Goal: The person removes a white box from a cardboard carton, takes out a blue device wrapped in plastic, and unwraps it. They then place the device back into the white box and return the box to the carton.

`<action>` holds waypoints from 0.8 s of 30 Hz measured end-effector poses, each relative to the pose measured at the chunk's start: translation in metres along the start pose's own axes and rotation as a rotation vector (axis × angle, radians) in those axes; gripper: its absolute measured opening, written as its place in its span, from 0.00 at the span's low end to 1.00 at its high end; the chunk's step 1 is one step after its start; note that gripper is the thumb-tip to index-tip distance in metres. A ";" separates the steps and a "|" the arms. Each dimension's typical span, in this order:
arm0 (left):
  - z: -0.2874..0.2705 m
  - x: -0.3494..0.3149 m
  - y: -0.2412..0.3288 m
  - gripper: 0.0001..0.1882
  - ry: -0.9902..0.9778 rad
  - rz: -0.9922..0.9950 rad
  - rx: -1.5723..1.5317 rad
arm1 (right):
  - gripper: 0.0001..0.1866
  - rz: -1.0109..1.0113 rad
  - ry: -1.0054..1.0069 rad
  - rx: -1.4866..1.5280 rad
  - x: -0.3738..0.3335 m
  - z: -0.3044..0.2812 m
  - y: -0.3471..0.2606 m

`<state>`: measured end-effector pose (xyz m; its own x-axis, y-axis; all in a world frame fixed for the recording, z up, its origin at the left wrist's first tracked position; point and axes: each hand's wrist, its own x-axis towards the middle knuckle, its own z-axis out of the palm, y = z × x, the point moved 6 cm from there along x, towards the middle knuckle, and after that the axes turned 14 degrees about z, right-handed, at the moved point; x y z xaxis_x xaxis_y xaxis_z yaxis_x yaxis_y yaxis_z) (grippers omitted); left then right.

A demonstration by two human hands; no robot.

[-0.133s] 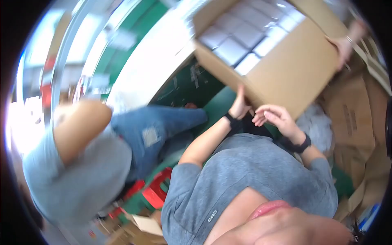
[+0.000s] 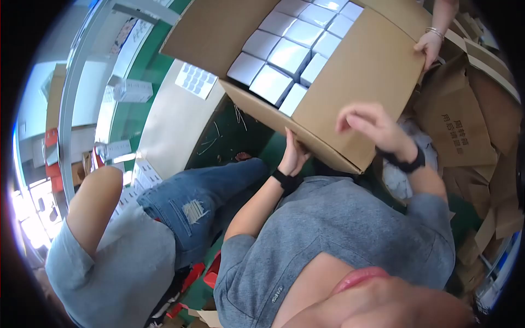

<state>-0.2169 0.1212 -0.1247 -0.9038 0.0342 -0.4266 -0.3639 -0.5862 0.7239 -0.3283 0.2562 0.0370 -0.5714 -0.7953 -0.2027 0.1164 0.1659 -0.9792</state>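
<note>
A large brown cardboard box (image 2: 355, 93) packed with rows of small white boxes (image 2: 290, 54) fills the upper middle, its flaps folded outward. My left hand (image 2: 293, 157) supports its near-left side, thumb up against the cardboard and the other fingers partly hidden beneath. Over the near flap hovers my right hand (image 2: 372, 127), loosely bent and holding nothing; its fingertips are slightly blurred. Another person's hand (image 2: 429, 48), with bracelets at the wrist, grips the right edge of the same box.
To my left, a co-worker in a grey shirt (image 2: 117, 246) and ripped jeans stands close. A pale table (image 2: 158, 117) holds a sheet of round stickers (image 2: 196, 81). Flattened brown cardboard (image 2: 459, 128) and a clear plastic bag (image 2: 399, 177) lie on the right.
The box has shifted left in view, my left hand staying at its side. My right hand has risen from beside its near edge to over the flap.
</note>
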 end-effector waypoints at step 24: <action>0.067 -0.011 0.131 0.42 -0.897 1.397 1.688 | 0.05 0.087 1.117 -1.179 -0.197 -0.036 -0.097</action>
<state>-0.2701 0.0988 0.0111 -0.3457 0.8335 0.4310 0.9361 0.3384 0.0964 -0.2564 0.4182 0.1720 -0.9304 -0.0513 0.3630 -0.1739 0.9334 -0.3138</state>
